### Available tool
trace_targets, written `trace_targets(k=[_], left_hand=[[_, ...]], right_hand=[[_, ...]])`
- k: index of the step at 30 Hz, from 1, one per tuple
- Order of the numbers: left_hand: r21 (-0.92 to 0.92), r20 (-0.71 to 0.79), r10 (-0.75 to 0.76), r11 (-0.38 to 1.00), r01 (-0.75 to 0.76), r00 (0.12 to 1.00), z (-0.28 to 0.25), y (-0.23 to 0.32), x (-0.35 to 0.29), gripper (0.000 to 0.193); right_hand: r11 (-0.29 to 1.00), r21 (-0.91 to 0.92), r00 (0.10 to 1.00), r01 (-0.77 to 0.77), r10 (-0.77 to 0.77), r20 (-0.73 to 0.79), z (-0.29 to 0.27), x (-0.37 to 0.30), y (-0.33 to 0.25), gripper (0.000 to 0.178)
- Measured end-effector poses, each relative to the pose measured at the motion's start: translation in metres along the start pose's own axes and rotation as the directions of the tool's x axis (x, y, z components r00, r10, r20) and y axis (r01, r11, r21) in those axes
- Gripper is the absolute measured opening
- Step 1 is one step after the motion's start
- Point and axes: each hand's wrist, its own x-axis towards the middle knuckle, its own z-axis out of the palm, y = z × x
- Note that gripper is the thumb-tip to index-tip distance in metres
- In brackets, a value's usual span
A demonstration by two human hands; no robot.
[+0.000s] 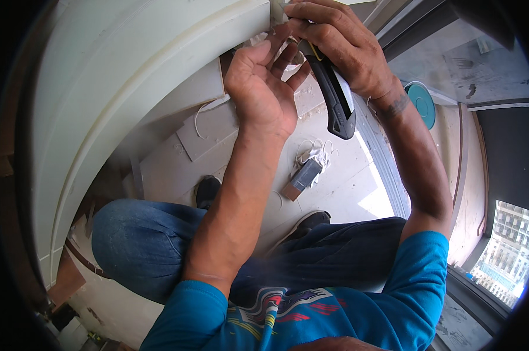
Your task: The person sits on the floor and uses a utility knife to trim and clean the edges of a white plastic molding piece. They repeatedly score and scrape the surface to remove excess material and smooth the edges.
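Observation:
My right hand (340, 47) is closed around a utility knife (335, 99) with a black and grey handle, which hangs down out of the grip. The blade end is hidden by my fingers. Close by on the left, my left hand (261, 88) is turned palm up, its fingers half curled and apart. Its fingertips reach toward the lower corner of a pale cream panel (177, 52) with a raised moulding. Whether those fingertips touch the panel or anything small cannot be made out. Whitish crumpled material (294, 61) shows behind the fingers.
On the tiled floor (352, 175) lies a grey and brown block (302, 179) beside a tangle of white cord (315, 155). A teal round lid or bucket (421, 105) stands at right by a window frame (481, 304). Below me are my bent knees and a dark shoe (305, 225).

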Motion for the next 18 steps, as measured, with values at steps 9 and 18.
trace_targets(k=[9,18], left_hand=[[-0.009,0.037,0.008,1.000,-0.008,0.999,-0.002,0.001,0.000,0.054],[0.009,0.054,0.029,1.000,-0.029,0.998,-0.004,0.000,0.002,0.054]], right_hand=[[0.993,-0.083,0.997,0.079,-0.077,0.024,0.013,-0.021,0.019,0.031],[0.994,-0.065,0.995,0.084,-0.081,0.057,0.020,-0.029,0.023,0.028]])
